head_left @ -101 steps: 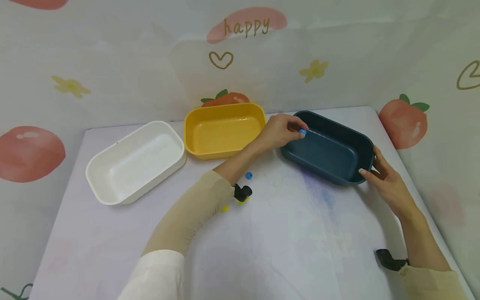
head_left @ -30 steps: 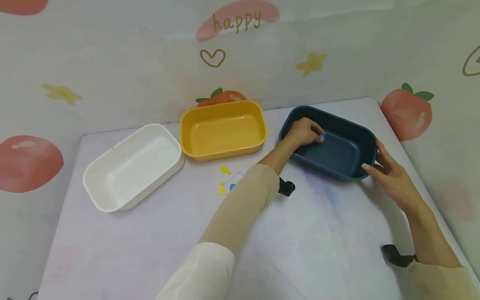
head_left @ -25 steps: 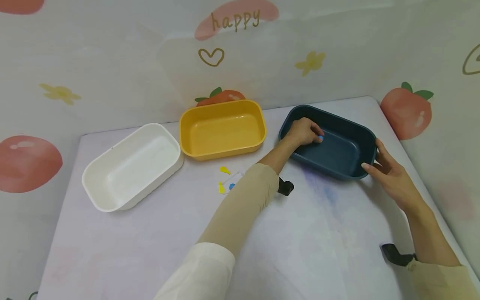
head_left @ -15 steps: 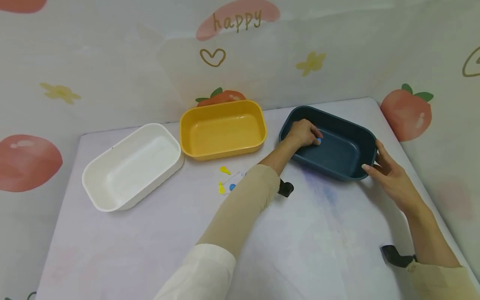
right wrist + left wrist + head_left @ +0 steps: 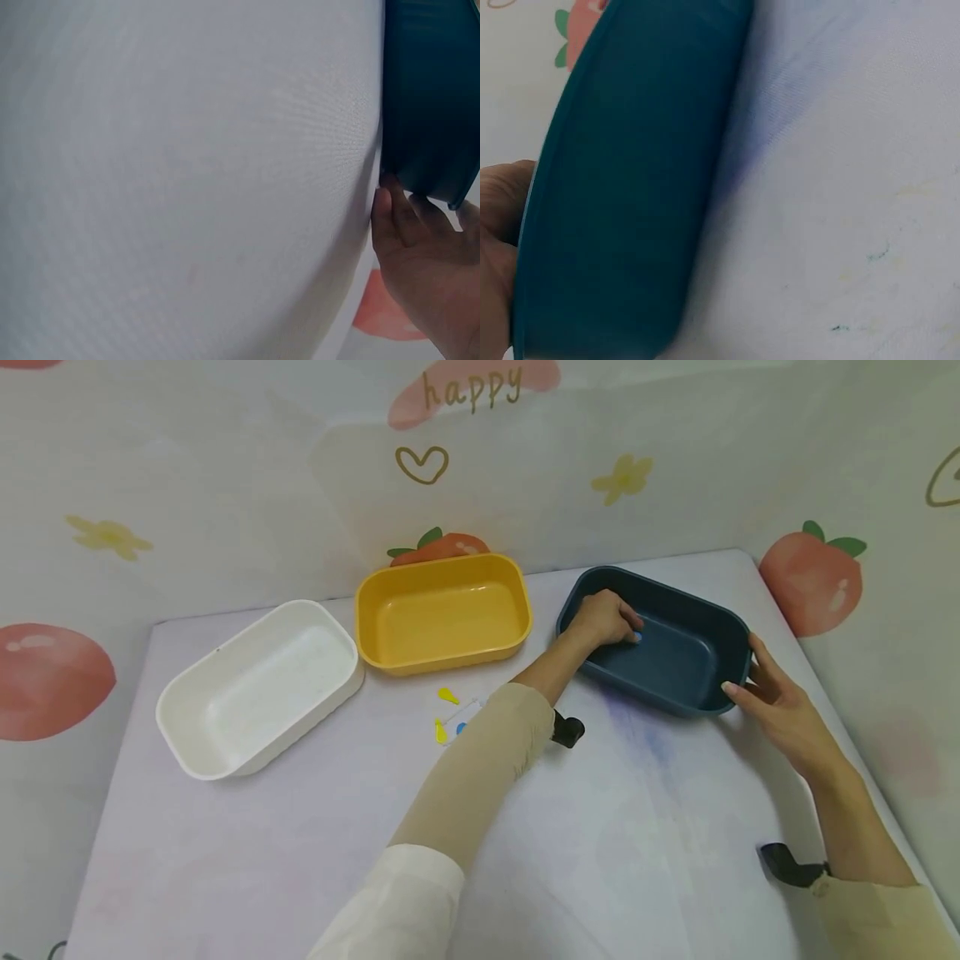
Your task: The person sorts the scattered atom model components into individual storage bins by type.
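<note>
In the head view my left hand [image 5: 603, 618] is down inside the dark blue tray [image 5: 675, 670], near its left end. A small blue bead [image 5: 637, 637] shows at the fingertips, pinched and mostly covered by them. My right hand [image 5: 776, 710] grips the right end of the tray, thumb over the rim and fingers along the outer wall. The right wrist view shows that hand [image 5: 431, 262] against the tray's end wall [image 5: 431, 97]. In the left wrist view the tray's side wall [image 5: 630, 180] hides most of my left hand [image 5: 499, 247].
A yellow tray [image 5: 442, 662] and a white tray [image 5: 251, 758] stand to the left. Between the trays and my left sleeve lie yellow pieces [image 5: 447, 696], another small blue piece [image 5: 461, 727] and a clear, faintly outlined piece, partly hidden by the sleeve. A printed cloth wall [image 5: 300, 485] rises behind.
Over the earlier frames my left hand has moved right and down into the dark blue tray with the blue bead. In the last half second it barely moves. The right hand keeps its grip.
</note>
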A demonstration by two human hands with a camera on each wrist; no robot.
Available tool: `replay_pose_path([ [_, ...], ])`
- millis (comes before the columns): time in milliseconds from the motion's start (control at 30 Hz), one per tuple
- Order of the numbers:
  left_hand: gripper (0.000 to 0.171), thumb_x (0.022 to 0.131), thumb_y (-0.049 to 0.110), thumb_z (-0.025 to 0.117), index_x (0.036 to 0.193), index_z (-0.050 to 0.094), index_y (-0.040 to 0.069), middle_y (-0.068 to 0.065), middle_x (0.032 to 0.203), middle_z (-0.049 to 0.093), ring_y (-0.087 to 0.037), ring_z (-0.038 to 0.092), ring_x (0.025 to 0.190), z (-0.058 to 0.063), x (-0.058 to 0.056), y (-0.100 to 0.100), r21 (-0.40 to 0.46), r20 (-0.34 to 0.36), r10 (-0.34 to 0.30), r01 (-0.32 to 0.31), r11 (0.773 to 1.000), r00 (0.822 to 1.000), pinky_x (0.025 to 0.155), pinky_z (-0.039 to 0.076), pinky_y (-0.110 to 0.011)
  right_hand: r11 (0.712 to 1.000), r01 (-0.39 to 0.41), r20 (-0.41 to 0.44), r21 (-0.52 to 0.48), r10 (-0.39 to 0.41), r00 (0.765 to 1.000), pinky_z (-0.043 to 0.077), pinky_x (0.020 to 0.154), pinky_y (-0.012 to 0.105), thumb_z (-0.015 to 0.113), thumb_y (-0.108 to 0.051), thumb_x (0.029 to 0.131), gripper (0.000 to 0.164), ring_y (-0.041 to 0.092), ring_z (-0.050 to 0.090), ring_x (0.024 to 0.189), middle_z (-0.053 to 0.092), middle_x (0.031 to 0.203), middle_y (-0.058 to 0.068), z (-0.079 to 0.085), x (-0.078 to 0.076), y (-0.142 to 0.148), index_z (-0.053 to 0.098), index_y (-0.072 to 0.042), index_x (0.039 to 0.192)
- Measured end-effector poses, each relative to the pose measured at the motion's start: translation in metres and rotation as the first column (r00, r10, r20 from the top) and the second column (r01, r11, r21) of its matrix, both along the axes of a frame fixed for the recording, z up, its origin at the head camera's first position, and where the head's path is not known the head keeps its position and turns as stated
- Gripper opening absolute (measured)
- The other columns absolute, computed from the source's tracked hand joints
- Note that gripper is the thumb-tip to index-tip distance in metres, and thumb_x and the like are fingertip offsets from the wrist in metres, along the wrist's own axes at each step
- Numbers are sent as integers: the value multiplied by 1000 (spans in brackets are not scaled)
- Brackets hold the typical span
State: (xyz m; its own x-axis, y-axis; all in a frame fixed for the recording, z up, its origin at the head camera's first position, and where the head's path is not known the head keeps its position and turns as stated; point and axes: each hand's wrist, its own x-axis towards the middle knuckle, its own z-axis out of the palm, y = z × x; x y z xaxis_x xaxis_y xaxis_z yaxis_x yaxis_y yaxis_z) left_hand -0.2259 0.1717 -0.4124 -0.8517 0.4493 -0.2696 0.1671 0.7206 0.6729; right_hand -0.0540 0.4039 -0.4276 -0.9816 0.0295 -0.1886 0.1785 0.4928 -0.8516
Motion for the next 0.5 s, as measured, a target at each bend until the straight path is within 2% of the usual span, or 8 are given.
replay_pose_path([
  [133,20,87,27,79,106,79,26,13,111,72,-5,59,109,5,-2,-6,20,-19,-8,9,1000,1000,87,43,-16,1000,-7,-4,-5,7,1000,36,94,6,56,-22,102,77,40,22,147,12,165,3,1,-1,-1,6,-47,155],
  [267,21,90,26,76,111,77,26,13,109,71,-3,60,100,12,-3,-11,50,-7,-38,38,998,999,81,45,-15,1000,3,7,4,-3,1000,35,95,6,56,-22,102,77,40,21,147,12,165,3,4,-1,-1,6,-48,154],
  [400,24,91,26,75,115,76,24,11,112,70,-3,60,104,25,-2,-17,57,-18,-103,104,993,995,84,44,-14,1000,10,4,-1,-10,1000,34,98,7,56,-21,102,77,37,21,148,13,165,4,4,0,-2,6,-48,154],
  [500,27,92,27,73,119,74,23,11,115,69,-3,59,108,38,-1,-23,40,-47,-175,177,983,983,86,43,-13,1000,9,7,-13,-9,1000,34,99,8,56,-21,103,77,36,20,148,12,165,4,3,0,-3,5,-48,154],
])
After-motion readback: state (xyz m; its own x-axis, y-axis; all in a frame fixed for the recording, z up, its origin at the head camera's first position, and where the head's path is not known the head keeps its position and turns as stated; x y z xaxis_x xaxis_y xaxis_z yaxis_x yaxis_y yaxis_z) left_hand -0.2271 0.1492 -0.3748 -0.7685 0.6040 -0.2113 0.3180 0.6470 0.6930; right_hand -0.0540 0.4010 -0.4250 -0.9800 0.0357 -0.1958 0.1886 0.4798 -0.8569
